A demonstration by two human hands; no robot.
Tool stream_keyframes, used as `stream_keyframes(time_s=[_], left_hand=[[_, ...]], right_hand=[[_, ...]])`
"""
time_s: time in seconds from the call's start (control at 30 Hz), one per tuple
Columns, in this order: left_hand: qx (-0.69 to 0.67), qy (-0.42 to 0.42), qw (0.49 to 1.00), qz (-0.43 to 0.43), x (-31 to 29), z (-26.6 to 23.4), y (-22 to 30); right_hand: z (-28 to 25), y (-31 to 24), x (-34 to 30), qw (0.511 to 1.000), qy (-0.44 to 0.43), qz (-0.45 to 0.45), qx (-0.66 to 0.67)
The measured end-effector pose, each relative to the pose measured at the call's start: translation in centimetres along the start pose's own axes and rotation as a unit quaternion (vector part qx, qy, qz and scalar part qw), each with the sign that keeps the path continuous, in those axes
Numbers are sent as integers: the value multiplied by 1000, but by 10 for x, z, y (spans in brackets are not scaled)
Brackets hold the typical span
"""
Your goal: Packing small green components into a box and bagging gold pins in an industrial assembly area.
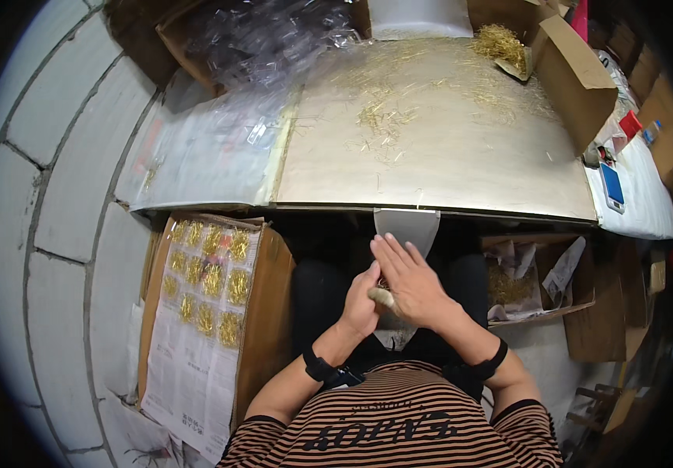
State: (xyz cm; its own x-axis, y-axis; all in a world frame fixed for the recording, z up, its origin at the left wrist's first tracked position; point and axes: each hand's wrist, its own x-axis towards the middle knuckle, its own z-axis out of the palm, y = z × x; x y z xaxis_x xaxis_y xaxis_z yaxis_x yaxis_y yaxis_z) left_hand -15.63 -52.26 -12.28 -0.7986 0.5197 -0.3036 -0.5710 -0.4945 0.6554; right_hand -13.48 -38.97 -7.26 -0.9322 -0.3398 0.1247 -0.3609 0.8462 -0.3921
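Note:
My left hand (362, 303) and my right hand (416, 290) meet palm to palm above my lap. The right hand's fingers are stretched out flat against the left. The left hand is cupped, its fingers partly hidden by the right. A small dark and gold bit shows between the palms, too little to name. A pale cover (382, 296) sits on a thumb there. Just beyond the fingertips, a grey-white sheet (410, 226) slopes down from the table edge like a chute.
Loose thin gold pins (383, 117) lie scattered on the beige tabletop (336, 171), with a pile (500, 45) at the far right. Clear plastic bags (274, 39) lie far left. Gold-filled packets (212, 279) rest on a carton at left. An open box (586, 292) and blue scale (612, 186) stand right.

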Motion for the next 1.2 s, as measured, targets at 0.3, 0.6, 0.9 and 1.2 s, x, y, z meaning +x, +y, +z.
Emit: stream_keyframes(time_s=[0.3, 0.6, 0.9, 1.2], left_hand=[[-9, -29, 999, -22, -9, -10, 26], [32, 20, 999, -31, -11, -19, 18], [83, 32, 994, -57, -15, -13, 16], [115, 21, 991, -62, -17, -6, 13]], right_hand=[[-27, 25, -12, 892, 232, 153, 357], [-8, 12, -39, 866, 83, 174, 461], [9, 23, -35, 793, 111, 261, 539], [6, 24, -32, 785, 125, 281, 538]])
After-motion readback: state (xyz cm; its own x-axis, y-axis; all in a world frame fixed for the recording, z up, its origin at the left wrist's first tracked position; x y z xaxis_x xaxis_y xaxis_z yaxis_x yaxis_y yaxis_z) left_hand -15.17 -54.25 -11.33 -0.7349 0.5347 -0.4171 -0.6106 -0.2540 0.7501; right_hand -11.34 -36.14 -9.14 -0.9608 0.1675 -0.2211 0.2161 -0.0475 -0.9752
